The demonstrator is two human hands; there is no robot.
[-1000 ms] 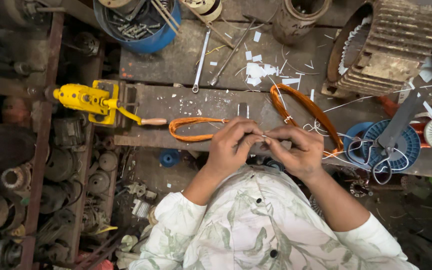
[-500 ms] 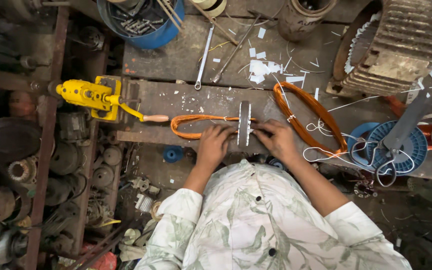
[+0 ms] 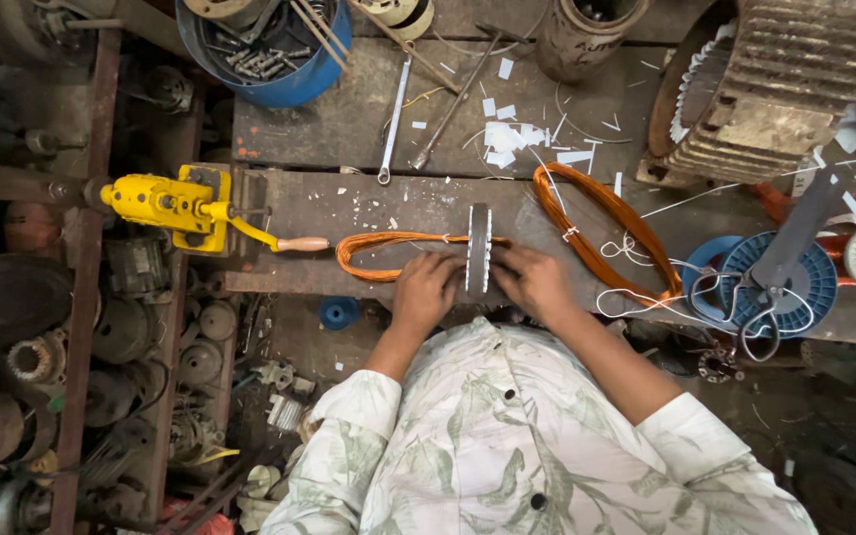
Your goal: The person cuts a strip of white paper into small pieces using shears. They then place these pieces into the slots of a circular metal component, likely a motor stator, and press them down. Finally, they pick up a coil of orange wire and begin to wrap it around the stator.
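Two hands flat on the worktop, left hand and right hand either side of a small white strip. Fingers pressed down beside the strip, on an orange wire coil lying to the left. Second, larger coil to the right. Yellow vise far left; blue spool and scissors far right.

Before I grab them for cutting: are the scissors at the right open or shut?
Open: the scissors lie on the blue spool, handle loops apart.
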